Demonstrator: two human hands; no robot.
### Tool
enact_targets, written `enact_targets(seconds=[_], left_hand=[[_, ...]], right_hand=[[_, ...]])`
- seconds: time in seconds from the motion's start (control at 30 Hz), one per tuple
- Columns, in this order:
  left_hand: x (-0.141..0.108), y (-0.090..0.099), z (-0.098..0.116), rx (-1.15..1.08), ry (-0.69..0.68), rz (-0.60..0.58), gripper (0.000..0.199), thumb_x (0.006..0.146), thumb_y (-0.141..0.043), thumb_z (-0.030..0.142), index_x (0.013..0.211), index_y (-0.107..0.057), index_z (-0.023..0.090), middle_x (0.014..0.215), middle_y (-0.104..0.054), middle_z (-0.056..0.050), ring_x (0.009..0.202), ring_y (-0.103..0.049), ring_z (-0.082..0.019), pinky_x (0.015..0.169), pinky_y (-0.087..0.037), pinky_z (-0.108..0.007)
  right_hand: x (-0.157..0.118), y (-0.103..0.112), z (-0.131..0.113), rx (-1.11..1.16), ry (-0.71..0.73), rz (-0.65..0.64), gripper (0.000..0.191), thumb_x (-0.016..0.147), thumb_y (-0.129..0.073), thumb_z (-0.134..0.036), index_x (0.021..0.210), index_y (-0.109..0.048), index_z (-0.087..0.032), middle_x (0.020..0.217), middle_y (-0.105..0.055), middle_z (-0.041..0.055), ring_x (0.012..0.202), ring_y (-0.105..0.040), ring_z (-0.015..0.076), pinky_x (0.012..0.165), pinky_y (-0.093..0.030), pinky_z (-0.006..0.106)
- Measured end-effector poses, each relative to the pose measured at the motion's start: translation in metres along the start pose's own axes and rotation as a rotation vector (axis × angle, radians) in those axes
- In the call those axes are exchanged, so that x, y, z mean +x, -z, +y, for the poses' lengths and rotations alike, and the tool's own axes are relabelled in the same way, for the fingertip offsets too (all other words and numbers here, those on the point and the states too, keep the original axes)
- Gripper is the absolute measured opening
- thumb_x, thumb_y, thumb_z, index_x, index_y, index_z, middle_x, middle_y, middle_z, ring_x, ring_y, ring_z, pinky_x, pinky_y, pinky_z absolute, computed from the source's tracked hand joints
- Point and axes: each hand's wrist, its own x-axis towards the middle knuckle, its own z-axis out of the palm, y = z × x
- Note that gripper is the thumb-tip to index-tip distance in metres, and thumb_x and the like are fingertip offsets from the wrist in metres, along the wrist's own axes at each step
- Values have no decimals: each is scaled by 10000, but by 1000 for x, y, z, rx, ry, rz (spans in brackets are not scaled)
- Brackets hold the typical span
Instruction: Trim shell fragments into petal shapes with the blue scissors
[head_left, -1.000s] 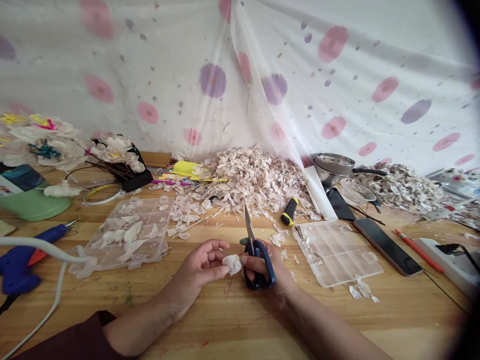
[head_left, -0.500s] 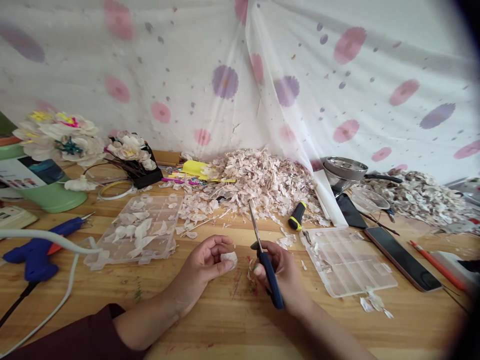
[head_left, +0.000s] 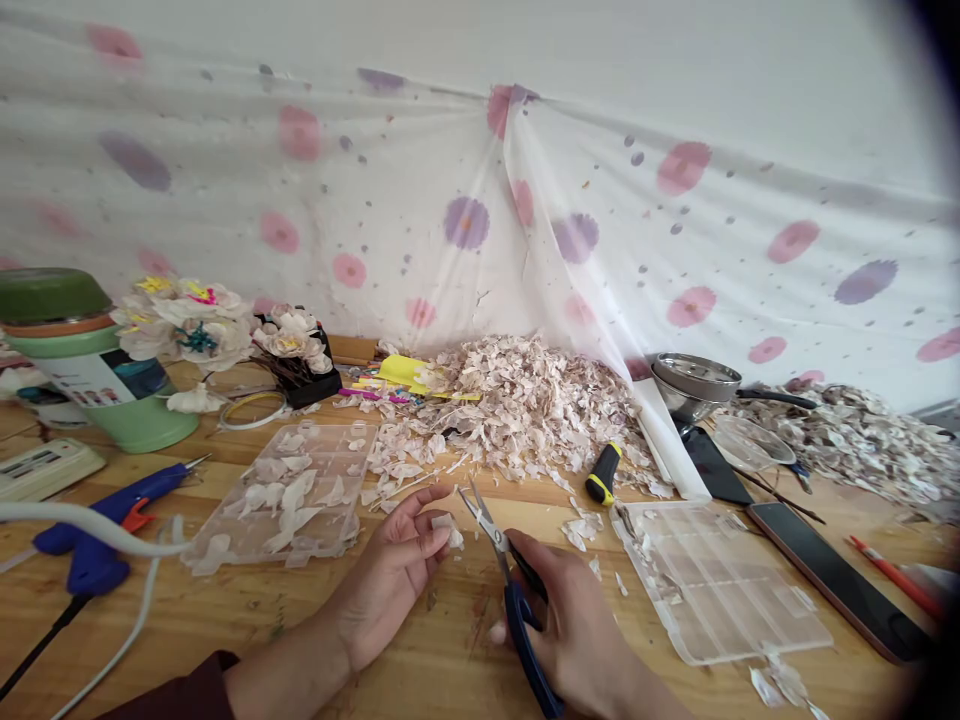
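Between the thumb and fingers of my left hand (head_left: pixel 394 565) is a small whitish petal-like flake (head_left: pixel 450 530). My right hand (head_left: pixel 574 620) grips dark blue-handled scissors (head_left: pixel 501 560), their blades parted and pointing up and left, close to the flake but apart from it. Behind both hands lies a large heap of dry pale flakes (head_left: pixel 532 400). To the left, a clear compartment box (head_left: pixel 232 535) carries several bigger flakes. On the right sits another clear compartment box (head_left: pixel 739 580), with a few flakes along its left side.
A blue glue gun (head_left: pixel 101 560) with a white cord lies at left, near a green container (head_left: pixel 150 420) and white handmade flowers (head_left: pixel 195 330). Right of centre are a yellow-black screwdriver (head_left: pixel 604 472), a phone (head_left: pixel 832 580), metal bowls (head_left: pixel 694 385) and a second flake heap (head_left: pixel 862 430).
The scissors have opened and swung leftward, their tips now near the flake. My left hand still pinches the flake. The camera view has tilted up, so the table appears lower.
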Motion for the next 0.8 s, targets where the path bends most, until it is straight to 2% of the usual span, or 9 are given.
enact_targets(seconds=[0.13,0.3,0.63,0.8], left_hand=[[2,1,2,6,-33,28,500,641,-809,103,1083,-594,192,716,-633,36,624,-563,-73,646,-466,-184],[3,4,4,-9,-46,19,476,679,-775,77,1098,-582,197,801,-669,22,685,-593,-74,673,-472,-183],[-1,0,6,88,-87,-39,483,681,-800,164,1108,-575,191,814,-704,-2,771,-623,-120,750,-464,-238],[0,2,4,109,-115,-22,470,681,-806,173,1097,-588,199,830,-698,3,777,-611,-117,749,-457,-236]], right_hand=[[0,2,-4,-64,20,-28,222,705,-698,-330,808,-539,-215,668,-519,-50,593,-395,134,552,-273,243],[0,1,-5,-19,-3,-70,239,671,-751,-268,827,-576,-218,653,-508,-69,575,-388,123,534,-263,231],[0,-2,-3,1,-7,-83,206,714,-716,-288,885,-644,-198,641,-482,-54,579,-379,132,542,-278,233],[0,-4,-2,10,-7,-76,215,711,-729,-369,808,-632,-204,612,-469,-55,562,-377,133,534,-287,234]])
